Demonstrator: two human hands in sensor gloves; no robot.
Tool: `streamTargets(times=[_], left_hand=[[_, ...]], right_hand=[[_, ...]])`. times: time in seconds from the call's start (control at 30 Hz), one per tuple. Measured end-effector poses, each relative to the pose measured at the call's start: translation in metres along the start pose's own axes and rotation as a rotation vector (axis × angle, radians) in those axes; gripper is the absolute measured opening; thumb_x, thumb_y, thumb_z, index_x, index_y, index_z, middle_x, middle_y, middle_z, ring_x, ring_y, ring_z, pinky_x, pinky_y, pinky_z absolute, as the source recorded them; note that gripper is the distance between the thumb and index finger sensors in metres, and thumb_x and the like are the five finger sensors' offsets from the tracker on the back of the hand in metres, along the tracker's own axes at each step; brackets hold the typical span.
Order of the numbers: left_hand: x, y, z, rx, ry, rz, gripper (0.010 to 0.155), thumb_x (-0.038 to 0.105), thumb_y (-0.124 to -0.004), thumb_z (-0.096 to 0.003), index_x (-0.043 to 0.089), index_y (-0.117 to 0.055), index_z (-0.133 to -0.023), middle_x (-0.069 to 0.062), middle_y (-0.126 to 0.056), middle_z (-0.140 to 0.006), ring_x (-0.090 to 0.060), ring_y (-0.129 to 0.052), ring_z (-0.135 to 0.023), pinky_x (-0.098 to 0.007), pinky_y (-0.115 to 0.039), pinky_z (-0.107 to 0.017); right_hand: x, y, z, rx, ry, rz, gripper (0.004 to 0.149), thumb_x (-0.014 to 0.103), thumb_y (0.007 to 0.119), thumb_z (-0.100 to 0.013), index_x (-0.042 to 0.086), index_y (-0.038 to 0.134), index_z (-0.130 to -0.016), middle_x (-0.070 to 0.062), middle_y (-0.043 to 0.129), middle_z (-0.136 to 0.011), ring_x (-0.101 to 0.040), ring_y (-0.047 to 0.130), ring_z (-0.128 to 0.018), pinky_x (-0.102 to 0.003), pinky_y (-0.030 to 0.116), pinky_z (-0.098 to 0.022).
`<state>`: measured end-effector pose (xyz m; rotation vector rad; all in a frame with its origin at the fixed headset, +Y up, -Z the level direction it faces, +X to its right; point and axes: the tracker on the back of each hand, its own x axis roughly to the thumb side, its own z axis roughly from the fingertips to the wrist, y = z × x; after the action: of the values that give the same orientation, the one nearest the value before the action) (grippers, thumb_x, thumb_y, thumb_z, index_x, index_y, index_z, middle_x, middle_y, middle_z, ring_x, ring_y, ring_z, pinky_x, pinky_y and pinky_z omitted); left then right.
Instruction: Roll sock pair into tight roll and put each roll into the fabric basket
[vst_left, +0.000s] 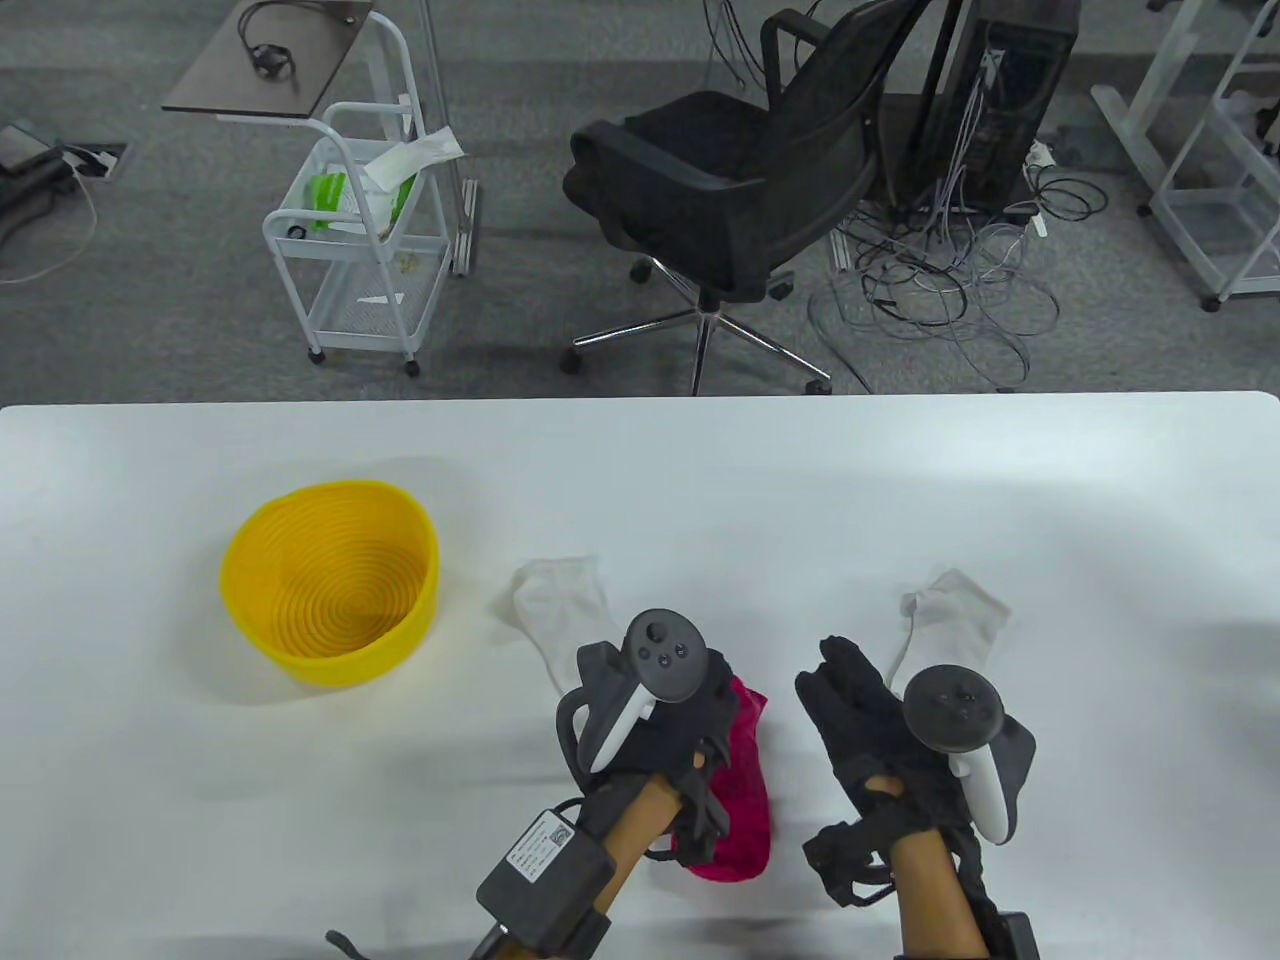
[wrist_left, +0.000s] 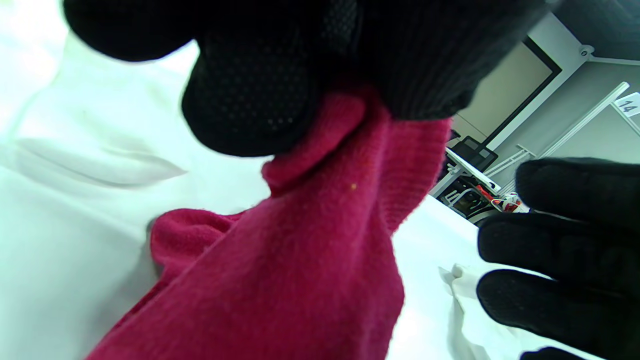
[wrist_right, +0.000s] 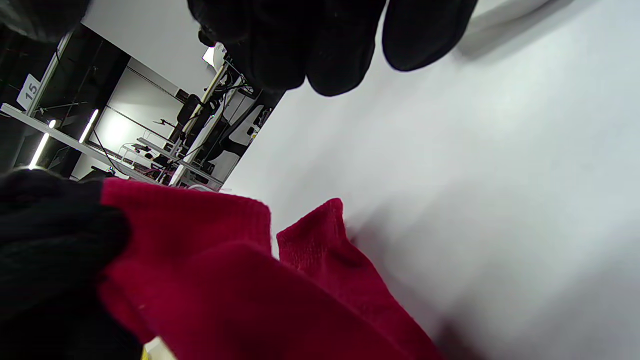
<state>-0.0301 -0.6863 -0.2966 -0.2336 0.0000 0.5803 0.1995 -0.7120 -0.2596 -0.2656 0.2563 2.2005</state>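
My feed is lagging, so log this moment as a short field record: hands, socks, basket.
left hand: pinches the pink sock at its upper end
right hand: open, fingers straight, beside the pink sock, holding nothing
white socks: one beyond the left hand, one beyond the right
yellow basket: upright, left of the socks, no rolls inside

White table (vst_left: 700, 480) w/ basket + socks

Yellow basket (vst_left: 330, 597) sits at approx 9 o'clock from table centre, upright. White sock (vst_left: 553, 612) lies flat just beside it at its 3 o'clock; 2nd white sock (vst_left: 950, 612) at 4 o'clock. Pink sock (vst_left: 745, 800) at 6 o'clock, near edge, partly lifted.
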Motion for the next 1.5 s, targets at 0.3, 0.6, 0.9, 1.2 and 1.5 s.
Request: streamTargets(times=[0.3,0.6,0.9,1.2,1.5], left_hand=[[-0.012,-0.01,-0.019,-0.082,0.043,0.051,0.04,0.039,-0.084,-0.0384,0.038,-0.084,-0.079,0.001,-0.1,-0.075,-0.022,-0.102,-0.048,-0.042,-0.078,-0.04],[-0.015,-0.02,-0.035,-0.138,0.062,0.073,0.04,0.038,-0.082,-0.0387,0.04,-0.082,-0.079,0.002,-0.098,-0.078,-0.022,-0.101,-0.05,-0.042,-0.077,-0.041],[-0.016,-0.032,-0.046,-0.133,0.11,-0.009,0.041,0.039,-0.082,-0.0387,0.04,-0.081,-0.079,0.001,-0.098,-0.078,-0.022,-0.101,-0.05,-0.042,-0.078,-0.041],[-0.008,-0.043,-0.052,-0.086,0.12,-0.179,0.041,0.04,-0.082,-0.0387,0.04,-0.082,-0.079,-0.001,-0.101,-0.07,-0.021,-0.102,-0.045,-0.042,-0.079,-0.039],[0.005,-0.04,-0.053,-0.09,0.127,-0.347,0.041,0.04,-0.082,-0.0384,0.04,-0.082,-0.079,0.0,-0.104,-0.055,-0.019,-0.102,-0.032,-0.041,-0.08,-0.033]], right_hand=[[0.0,0.001,-0.001,0.008,0.005,0.006,0.08,0.076,0.06,-0.04,0.034,0.045,-0.107,0.005,0.067,-0.109,-0.024,0.074,-0.101,-0.053,0.065,-0.07],[0.0,0.001,-0.001,0.01,0.012,0.008,0.08,0.075,0.061,-0.04,0.034,0.045,-0.107,0.005,0.067,-0.109,-0.024,0.074,-0.101,-0.053,0.065,-0.07],[-0.001,0.002,-0.001,0.013,0.014,0.007,0.079,0.075,0.06,-0.04,0.034,0.045,-0.107,0.005,0.067,-0.109,-0.024,0.074,-0.101,-0.053,0.065,-0.07],[-0.001,0.003,-0.001,0.017,0.014,0.009,0.079,0.075,0.061,-0.04,0.034,0.045,-0.106,0.005,0.067,-0.109,-0.024,0.075,-0.1,-0.053,0.065,-0.07],[-0.001,0.004,-0.002,0.022,0.017,0.01,0.079,0.075,0.061,-0.04,0.034,0.046,-0.106,0.005,0.068,-0.109,-0.025,0.076,-0.1,-0.053,0.065,-0.07]])
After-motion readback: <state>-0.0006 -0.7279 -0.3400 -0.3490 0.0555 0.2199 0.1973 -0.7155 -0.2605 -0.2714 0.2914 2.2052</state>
